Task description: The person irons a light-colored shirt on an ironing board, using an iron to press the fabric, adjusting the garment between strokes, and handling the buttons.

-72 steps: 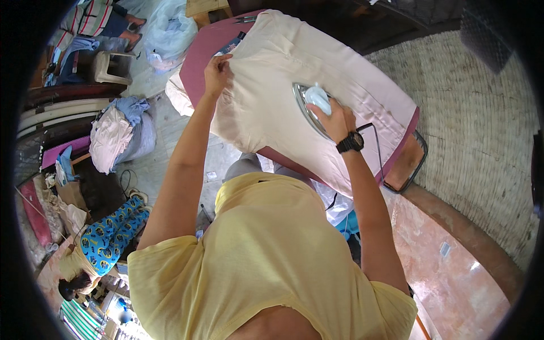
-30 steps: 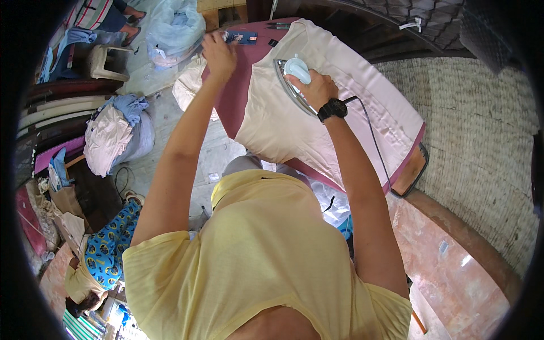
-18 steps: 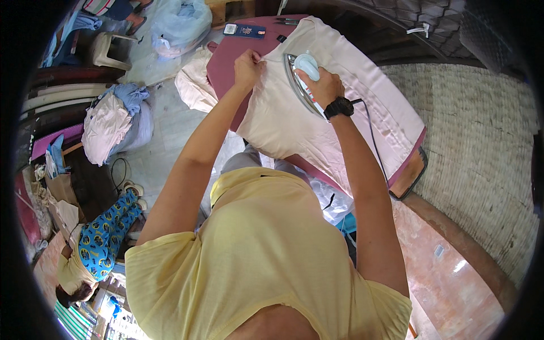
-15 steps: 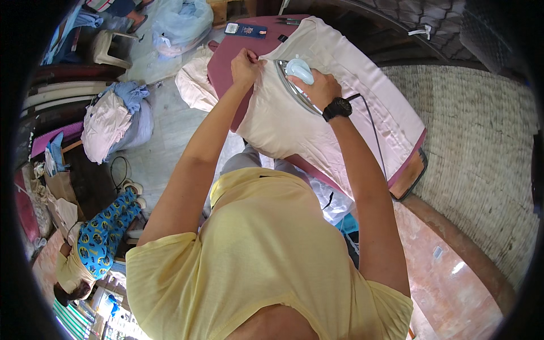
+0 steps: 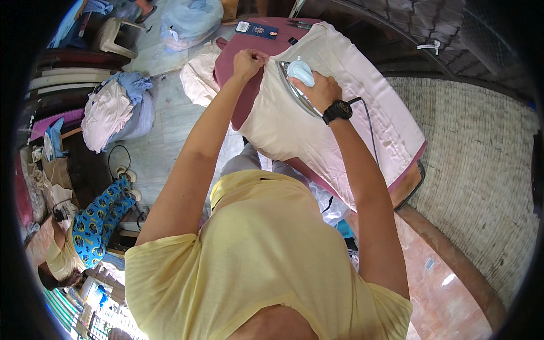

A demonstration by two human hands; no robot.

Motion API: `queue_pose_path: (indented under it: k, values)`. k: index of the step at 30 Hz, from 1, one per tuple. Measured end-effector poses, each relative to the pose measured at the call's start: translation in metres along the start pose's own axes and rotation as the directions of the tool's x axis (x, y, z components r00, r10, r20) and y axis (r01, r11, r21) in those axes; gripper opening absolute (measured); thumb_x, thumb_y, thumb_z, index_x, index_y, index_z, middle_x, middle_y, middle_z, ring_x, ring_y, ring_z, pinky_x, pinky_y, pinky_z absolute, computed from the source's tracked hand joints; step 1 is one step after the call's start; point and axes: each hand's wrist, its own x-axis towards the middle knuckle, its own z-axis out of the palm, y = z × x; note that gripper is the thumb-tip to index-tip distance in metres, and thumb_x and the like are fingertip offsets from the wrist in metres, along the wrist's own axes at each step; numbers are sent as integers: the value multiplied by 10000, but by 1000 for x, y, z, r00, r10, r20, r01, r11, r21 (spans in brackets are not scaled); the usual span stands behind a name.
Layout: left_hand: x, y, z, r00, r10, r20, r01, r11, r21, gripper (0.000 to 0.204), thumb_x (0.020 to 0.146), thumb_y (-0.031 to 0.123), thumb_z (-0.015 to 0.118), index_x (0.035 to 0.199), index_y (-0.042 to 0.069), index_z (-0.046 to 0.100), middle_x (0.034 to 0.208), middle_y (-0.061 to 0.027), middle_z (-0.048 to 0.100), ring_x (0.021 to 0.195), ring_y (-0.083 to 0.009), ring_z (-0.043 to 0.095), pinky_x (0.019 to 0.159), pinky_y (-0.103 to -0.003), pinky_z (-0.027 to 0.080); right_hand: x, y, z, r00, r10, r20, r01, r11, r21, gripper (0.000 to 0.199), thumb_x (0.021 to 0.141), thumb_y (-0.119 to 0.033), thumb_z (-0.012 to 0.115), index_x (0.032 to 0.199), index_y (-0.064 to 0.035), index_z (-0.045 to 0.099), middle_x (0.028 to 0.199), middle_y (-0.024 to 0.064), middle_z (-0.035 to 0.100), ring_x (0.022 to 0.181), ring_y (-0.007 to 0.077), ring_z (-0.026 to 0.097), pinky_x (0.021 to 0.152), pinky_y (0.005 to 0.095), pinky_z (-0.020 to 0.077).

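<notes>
A pale pink-cream cloth garment point(image 5: 277, 122) lies spread over a maroon padded ironing board point(image 5: 231, 62), draping toward its near side. My right hand point(image 5: 323, 92) is wrapped round the light-blue handle of a clothes iron point(image 5: 300, 72), whose metal soleplate rests on the garment with its tip pointing away from me. A black watch point(image 5: 338, 111) sits on that wrist. My left hand point(image 5: 249, 62) is closed at the garment's far left edge, thumb and fingers pinching the cloth there. The iron's dark cord point(image 5: 371, 127) runs over the garment, to the right of my forearm.
At the board's far end lie a dark-blue tag point(image 5: 256, 30) and a small dark tool point(image 5: 300, 24). Cream cloth point(image 5: 198, 79) hangs beyond its left side. Bundles of clothes point(image 5: 116, 110) and a plastic stool point(image 5: 118, 37) stand left. Another person point(image 5: 93, 232) is at lower left.
The view has shifted slightly, so the board appears farther right. Against it, the iron and both hands sit a little farther left. The person at lower left has shifted a little.
</notes>
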Motion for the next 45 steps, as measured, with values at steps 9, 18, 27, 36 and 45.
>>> queue_pose_path:
  k: [9, 18, 27, 36, 45]
  values:
    - [-66, -9, -28, 999, -22, 29, 17, 987, 162, 283, 781, 283, 755, 772, 8, 690, 902, -161, 631, 734, -287, 646, 647, -392, 510, 11, -16, -3, 996, -93, 16, 93, 996, 7, 676, 767, -694, 634, 997, -65, 723, 862, 228, 705, 818, 393, 690, 722, 481, 551]
    - [-127, -5, -17, 999, -26, -27, 32, 961, 274, 277, 697, 280, 813, 729, 37, 683, 823, -127, 549, 763, -291, 589, 678, -420, 482, 12, -19, 1, 981, -192, 31, 193, 981, -30, 666, 756, -688, 652, 1007, -76, 729, 824, 222, 705, 785, 394, 696, 697, 484, 557]
    - [-130, -12, -12, 995, 44, -86, -34, 993, 111, 249, 663, 196, 837, 714, 52, 641, 792, -91, 511, 746, -247, 552, 655, -382, 455, 29, -39, -27, 967, -219, 128, 221, 975, 1, 715, 768, -727, 610, 1044, -77, 721, 903, 239, 701, 892, 391, 684, 779, 492, 535]
    - [-156, 13, 4, 961, 142, -237, 0, 858, 513, 257, 794, 281, 752, 810, 46, 651, 851, -111, 516, 779, -277, 563, 658, -391, 466, 58, -34, 2, 954, -240, 181, 243, 970, 4, 772, 754, -756, 598, 979, -25, 705, 912, 233, 701, 899, 397, 679, 787, 485, 533]
    - [-155, -11, -3, 987, 4, -160, 31, 977, 213, 228, 746, 231, 758, 720, 31, 651, 850, -128, 521, 804, -309, 547, 713, -435, 451, 54, -38, 7, 935, -315, 165, 326, 945, -38, 768, 733, -765, 609, 984, -46, 711, 894, 227, 703, 880, 392, 687, 773, 479, 545]
